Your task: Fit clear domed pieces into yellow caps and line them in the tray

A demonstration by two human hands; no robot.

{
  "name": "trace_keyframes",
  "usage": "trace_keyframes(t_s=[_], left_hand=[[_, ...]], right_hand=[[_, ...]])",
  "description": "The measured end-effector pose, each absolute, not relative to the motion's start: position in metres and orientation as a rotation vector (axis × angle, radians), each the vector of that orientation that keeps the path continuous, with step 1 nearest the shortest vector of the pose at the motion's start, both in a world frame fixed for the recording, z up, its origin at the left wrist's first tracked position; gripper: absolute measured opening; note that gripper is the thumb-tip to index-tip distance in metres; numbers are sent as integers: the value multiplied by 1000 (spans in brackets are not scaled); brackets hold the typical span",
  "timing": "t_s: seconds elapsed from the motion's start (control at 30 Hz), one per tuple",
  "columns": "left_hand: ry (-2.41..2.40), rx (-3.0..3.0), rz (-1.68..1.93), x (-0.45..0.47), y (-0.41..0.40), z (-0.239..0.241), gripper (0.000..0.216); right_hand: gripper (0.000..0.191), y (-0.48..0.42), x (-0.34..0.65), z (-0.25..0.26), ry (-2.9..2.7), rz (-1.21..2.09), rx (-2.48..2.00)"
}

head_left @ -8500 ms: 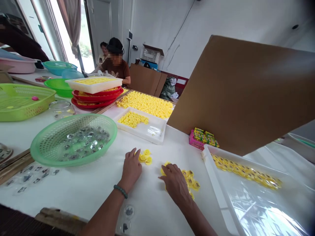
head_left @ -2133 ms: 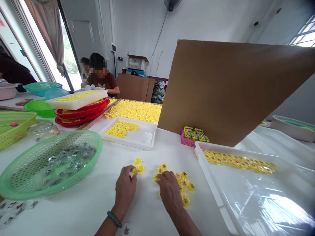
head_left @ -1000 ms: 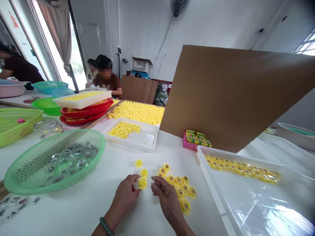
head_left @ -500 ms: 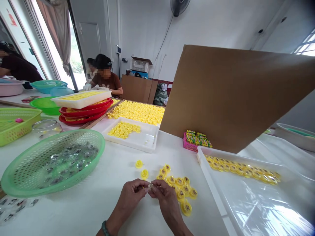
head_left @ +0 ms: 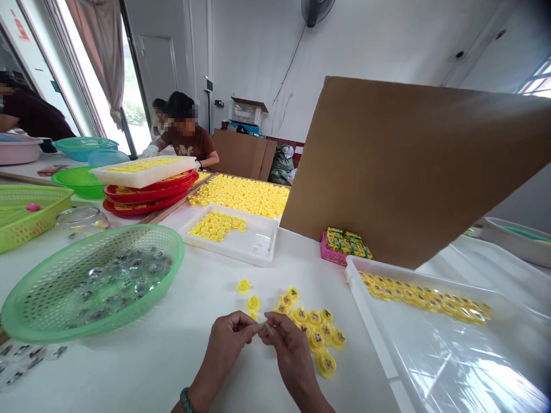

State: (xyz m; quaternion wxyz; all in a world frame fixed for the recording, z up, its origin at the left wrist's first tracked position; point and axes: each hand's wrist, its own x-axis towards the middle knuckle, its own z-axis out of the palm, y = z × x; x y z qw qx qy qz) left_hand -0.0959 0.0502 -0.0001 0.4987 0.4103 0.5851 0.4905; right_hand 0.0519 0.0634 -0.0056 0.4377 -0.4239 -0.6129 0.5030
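Two bare hands [head_left: 228, 344], three white trays [head_left: 258, 238], one pink basket [head_left: 330, 250], one fan [head_left: 316, 10].

Close work here, left hand [head_left: 228, 343] and right hand [head_left: 287, 347] pinching a small pale piece [head_left: 263, 328], mostly hidden! Just beyond, 3 yellow pieces [head_left: 253, 303], the nearest partly covered. Beside the right hand, a printed yellow cluster [head_left: 316, 338]; green basket [head_left: 41, 289] left, white tray [head_left: 373, 338] right.

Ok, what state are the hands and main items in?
Left hand, pinching
Right hand, pinching
Small piece, pinched, mostly hidden
Yellow pieces beside right hand, loosely clustered
Green colander, partly filled
Middle white tray, partly filled
Large white tray, partly filled
Red trays, stacked
Pink basket, filled
Cardboard sheet, tilted
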Motion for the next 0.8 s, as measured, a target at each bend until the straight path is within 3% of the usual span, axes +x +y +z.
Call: trace_keyframes(t_s=[0.13, 0.27, 0.47, 0.67, 0.8], left_hand=[[1405, 937, 1147, -98, 50, 0, 25], [1362, 933, 1053, -99, 48, -1, 26], [1700, 1237, 1093, -112, 52, -6, 22], [1747, 1662, 873, -112, 59, -19, 50], [1696, 1706, 808, -106, 60, -18, 32]], right_hand=[[33, 62, 56, -7, -1990, 776, -949], [28, 61, 57, -11, -2139, 495, -977], [24, 68, 63, -8, -2117, 481, -1143], [25, 77, 71, -6, -2136, 532, -1168], [26, 77, 74, -6, -2191, 560, -1132]])
